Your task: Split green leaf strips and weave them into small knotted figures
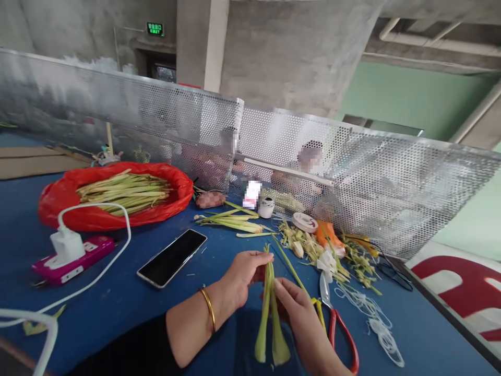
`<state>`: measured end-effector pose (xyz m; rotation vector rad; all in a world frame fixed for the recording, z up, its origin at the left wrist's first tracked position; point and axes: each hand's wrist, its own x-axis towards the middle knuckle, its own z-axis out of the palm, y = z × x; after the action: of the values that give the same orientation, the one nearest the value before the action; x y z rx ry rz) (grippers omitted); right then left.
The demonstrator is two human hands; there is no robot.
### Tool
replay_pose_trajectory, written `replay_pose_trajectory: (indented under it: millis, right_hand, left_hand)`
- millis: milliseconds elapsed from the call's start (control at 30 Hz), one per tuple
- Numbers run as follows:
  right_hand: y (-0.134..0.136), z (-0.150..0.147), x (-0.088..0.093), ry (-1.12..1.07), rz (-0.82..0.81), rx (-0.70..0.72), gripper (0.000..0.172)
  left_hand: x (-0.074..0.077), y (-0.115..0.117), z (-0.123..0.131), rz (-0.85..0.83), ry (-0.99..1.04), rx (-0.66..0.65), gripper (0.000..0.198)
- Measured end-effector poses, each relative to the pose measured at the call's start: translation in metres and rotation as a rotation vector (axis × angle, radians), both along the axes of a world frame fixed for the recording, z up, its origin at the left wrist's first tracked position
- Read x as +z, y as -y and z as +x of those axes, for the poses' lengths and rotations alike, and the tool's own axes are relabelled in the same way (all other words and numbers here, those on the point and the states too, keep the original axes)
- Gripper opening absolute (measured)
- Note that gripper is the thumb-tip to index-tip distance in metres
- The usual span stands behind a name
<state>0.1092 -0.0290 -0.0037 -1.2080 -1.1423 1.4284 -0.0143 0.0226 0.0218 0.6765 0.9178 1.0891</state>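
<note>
My left hand is closed in a pinch on the top of a small bunch of green stalks held upright over the blue table. A gold bangle circles that wrist. My right hand grips the same stalks lower down, its fingers curled round them. The stalks' pale thick ends hang down toward me.
A black phone lies left of my hands. Red-handled scissors and white string lie to the right. A red bag of stalks, a pink power strip, loose stalks and trimmings sit farther off. People sit behind a perforated metal screen.
</note>
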Motion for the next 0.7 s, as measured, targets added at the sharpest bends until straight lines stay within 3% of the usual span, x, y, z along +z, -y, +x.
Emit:
replay_pose_trajectory:
  millis: [200, 433, 700]
  right_hand:
    - [-0.0005, -0.0005, 0.0012, 0.027, -0.012, -0.04, 0.045]
    - [-0.0025, 0.0046, -0.0004, -0.126, -0.076, -0.037, 0.038]
    - [0.0005, 0.0008, 0.0055, -0.143, -0.071, -0.043, 0.041]
  left_hand:
    - [-0.0054, 0.0043, 0.0039, 0.001, -0.033, -0.025, 0.027]
    - [-0.0042, 0.0031, -0.0002, 0.031, -0.041, -0.057, 0.042]
    - [-0.0087, 0.0023, 0.0046, 0.074, -0.02, -0.05, 0.035]
